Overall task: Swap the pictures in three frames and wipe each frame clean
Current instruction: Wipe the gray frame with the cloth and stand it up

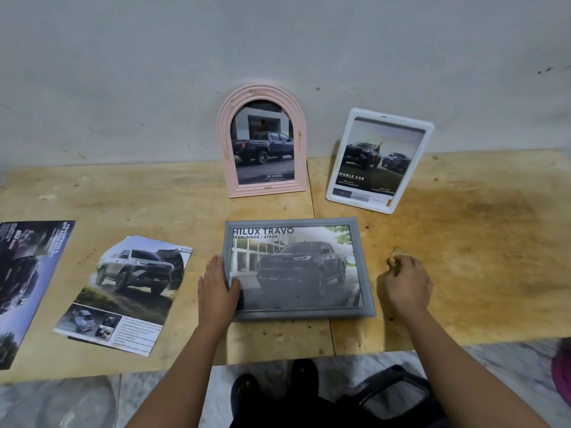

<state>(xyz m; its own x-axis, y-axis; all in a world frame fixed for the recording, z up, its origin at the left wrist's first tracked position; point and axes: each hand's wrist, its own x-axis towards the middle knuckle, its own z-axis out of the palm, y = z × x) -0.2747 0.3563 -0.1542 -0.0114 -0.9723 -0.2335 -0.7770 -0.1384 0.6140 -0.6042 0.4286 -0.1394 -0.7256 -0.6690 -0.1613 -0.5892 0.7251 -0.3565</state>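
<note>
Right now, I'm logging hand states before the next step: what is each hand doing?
Left hand: open, resting on the left edge of the grey frame.
Right hand: fingers curled; whether it holds anything cannot be told.

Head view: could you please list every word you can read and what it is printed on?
"HILUX TRAVO", "PRERUNNER / 4TREX": picture in the grey frame.
"TOYOTA": picture in the pink arched frame; fine print beneath unreadable.
"OUBLE CAB": picture in the white frame, first letter hidden; smaller lines blurred.
"TOYOTA": loose car sheet; its paragraph is too small.
Far left, dark brochure: sideways text, blurred.
</note>
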